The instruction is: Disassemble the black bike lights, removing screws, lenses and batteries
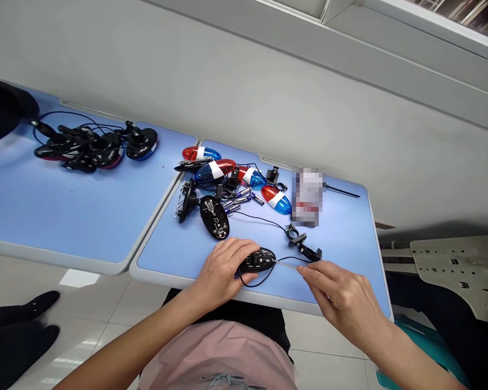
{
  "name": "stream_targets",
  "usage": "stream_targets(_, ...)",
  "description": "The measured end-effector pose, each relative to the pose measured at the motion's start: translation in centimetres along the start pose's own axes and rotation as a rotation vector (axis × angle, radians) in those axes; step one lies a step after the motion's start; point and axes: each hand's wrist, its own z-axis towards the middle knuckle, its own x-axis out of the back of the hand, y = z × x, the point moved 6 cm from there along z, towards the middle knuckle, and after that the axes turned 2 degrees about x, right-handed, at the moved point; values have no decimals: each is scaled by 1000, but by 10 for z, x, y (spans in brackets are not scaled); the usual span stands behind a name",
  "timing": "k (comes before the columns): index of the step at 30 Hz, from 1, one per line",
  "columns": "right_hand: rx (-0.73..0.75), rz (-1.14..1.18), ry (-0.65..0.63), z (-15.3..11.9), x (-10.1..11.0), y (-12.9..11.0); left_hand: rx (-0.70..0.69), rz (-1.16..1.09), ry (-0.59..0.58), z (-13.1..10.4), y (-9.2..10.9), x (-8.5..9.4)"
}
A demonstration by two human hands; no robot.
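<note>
Near the table's front edge, my left hand (225, 265) is closed around a black oval bicycle-light base (263, 260), its mount side facing up. My right hand (341, 292) pinches a screwdriver (287, 265); only its thin metal shaft shows, and the handle is hidden in my fingers. The shaft's tip reaches the right end of the base. A thin black cable (257, 285) loops around the base. Black handlebar clamps (296, 237) lie just beyond my right hand. Behind my left hand rests an opened black oval shell (214, 218) with its inside facing up.
Red-and-blue light covers (276, 199) and several AAA-type batteries (232, 208) lie at the table's back left. A blurred-out package (308, 197) and a black strip (344, 190) are at the right. Several whole lights (101, 146) sit on the left table (85, 216).
</note>
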Motion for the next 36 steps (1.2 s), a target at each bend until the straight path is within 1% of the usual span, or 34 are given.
stream_targets(3, 61, -38, 30, 5, 3, -5, 4, -2, 2, 0, 0, 0)
stream_targets(6, 65, -74, 35, 8, 5, -6, 6, -8, 8, 1, 1, 1)
stream_targets(10, 75, -126, 22, 11, 7, -8, 19, -8, -8, 4, 2, 0)
stream_targets(13, 103, -203, -26, 14, 7, -13, 8, -9, -13, 5, 4, 1)
stream_targets(16, 152, -284, -110, 19, 5, -19, 6, -16, -24, 6, 4, 1)
stream_targets(18, 177, -330, -192, 24, 4, -24, 11, -22, -27, 6, 4, 0)
stream_targets(20, 178, -359, -342, 32, 1, -26, 13, -26, -27, 6, 4, 0)
stream_targets(23, 121, -343, -629, 43, -2, -26, 15, -27, -29, 5, 4, 0)
stream_targets(25, 51, -330, -747, 50, -1, -25, 20, -25, -27, 4, 3, 0)
stream_targets(27, -2, -331, -789, 55, 2, -25, 20, -22, -16, 3, 2, 1)
stream_targets(32, -23, -291, -827, 61, 1, -26, 4, -17, 1, 3, 3, 2)
stream_targets(36, -113, -270, -835, 74, 0, -18, -8, -19, 0, 2, 4, 3)
